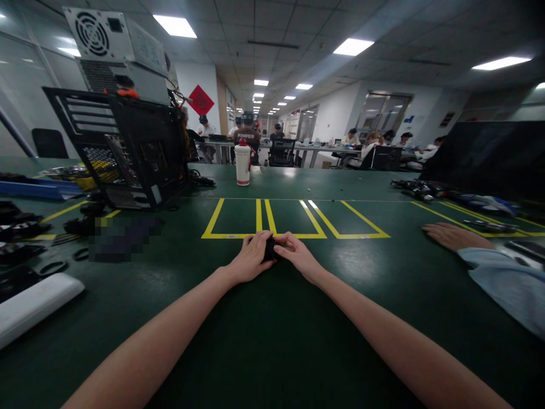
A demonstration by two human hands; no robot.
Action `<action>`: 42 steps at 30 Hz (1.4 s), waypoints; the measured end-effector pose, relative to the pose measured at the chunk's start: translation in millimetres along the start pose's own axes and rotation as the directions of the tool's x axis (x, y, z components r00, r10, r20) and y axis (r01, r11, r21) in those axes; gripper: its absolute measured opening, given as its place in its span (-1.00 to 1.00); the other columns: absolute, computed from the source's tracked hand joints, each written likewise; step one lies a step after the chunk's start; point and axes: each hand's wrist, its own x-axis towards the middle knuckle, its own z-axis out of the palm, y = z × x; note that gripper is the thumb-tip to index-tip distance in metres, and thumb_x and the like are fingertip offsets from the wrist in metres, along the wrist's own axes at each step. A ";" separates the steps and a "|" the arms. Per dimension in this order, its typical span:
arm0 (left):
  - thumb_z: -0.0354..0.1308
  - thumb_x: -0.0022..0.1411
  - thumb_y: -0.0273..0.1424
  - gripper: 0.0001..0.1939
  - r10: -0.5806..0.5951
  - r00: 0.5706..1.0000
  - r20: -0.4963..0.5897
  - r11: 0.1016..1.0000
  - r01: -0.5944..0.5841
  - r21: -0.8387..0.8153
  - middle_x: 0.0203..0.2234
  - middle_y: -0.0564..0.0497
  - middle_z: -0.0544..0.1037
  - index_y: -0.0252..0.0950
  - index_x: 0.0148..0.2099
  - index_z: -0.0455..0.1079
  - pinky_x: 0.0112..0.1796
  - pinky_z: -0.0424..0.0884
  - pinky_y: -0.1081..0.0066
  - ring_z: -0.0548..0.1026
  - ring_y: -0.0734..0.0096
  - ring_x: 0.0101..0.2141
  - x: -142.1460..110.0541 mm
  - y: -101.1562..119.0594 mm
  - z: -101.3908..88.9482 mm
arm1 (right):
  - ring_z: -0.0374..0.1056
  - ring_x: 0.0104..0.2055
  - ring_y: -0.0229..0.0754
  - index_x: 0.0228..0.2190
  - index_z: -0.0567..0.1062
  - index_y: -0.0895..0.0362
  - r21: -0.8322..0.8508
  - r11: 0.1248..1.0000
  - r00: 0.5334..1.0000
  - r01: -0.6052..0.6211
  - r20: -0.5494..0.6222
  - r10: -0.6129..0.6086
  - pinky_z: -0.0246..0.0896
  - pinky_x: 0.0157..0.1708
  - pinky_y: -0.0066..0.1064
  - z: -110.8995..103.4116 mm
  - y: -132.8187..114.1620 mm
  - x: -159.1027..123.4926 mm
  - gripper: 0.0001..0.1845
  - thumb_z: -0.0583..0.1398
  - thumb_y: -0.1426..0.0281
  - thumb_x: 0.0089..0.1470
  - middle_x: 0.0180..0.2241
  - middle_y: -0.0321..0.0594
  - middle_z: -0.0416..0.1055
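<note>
Green work table [272, 341], lying across the whole lower view and bearing every item listed here; yellow taped boxes [293, 218], marked on its surface, are serving as the landmark for what follows. Black computer case [128, 150], standing open well to the left of the yellow taped boxes, with a grey power supply unit [119, 48] sitting on top of it. Co-worker's forearm in a light blue sleeve [506, 284], lying on the table far to the right of the boxes, the co-worker's hand [449, 234] resting flat, palm down, beside the right-hand yellow line. White flat panel [34, 304], lying at the table's edge far to the left of the boxes and nearer the camera. White cup with a red lid [243, 163], standing upright just beyond the boxes, toward the room. Left hand [251, 258] and right hand [296, 253], both reaching forward on bare forearms and meeting just at the near edge of the boxes; the two hands are pressing in toward each other, fingers curled, and are pinching a small black object [269, 248] between them. Small black object, sitting at the near yellow line between the fingertips, mostly hidden by them; its exact kind cannot be told.
</note>
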 end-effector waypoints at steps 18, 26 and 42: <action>0.08 0.04 -0.39 -0.39 0.001 1.000 -0.012 1.000 -0.001 0.017 -0.02 -0.13 0.14 -0.25 0.07 -0.15 -0.03 0.05 0.11 0.13 0.19 0.00 0.3 -1.5 2.9 | 0.25 -0.17 -0.23 -0.28 0.30 0.07 0.036 0.999 1.000 -0.003 0.005 0.003 0.12 -0.12 -0.28 -1.0 3.5 1.6 -0.69 0.18 0.34 -0.16 -0.23 -0.26 0.29; 0.09 0.03 -0.39 -0.38 -0.001 1.000 -0.013 1.000 0.001 0.005 -0.02 -0.11 0.14 -0.22 0.08 -0.16 -0.03 0.04 0.10 0.13 0.19 0.01 -0.4 -2.4 2.7 | 0.25 -0.15 -0.22 -0.29 0.31 0.08 0.065 0.997 0.997 -0.029 0.074 0.024 0.13 -0.11 -0.29 -5.2 4.7 4.2 -0.69 0.21 0.39 -0.18 -0.21 -0.27 0.29; 0.09 0.03 -0.40 -0.38 0.007 1.000 -0.015 1.000 -0.006 0.025 -0.01 -0.13 0.13 -0.25 0.08 -0.15 -0.02 0.03 0.12 0.12 0.20 0.01 -0.1 -4.5 5.9 | 0.24 -0.15 -0.22 -0.29 0.31 0.09 0.067 0.997 0.998 -0.029 0.062 0.025 0.11 -0.10 -0.28 -5.4 8.7 5.9 -0.69 0.21 0.38 -0.18 -0.23 -0.27 0.30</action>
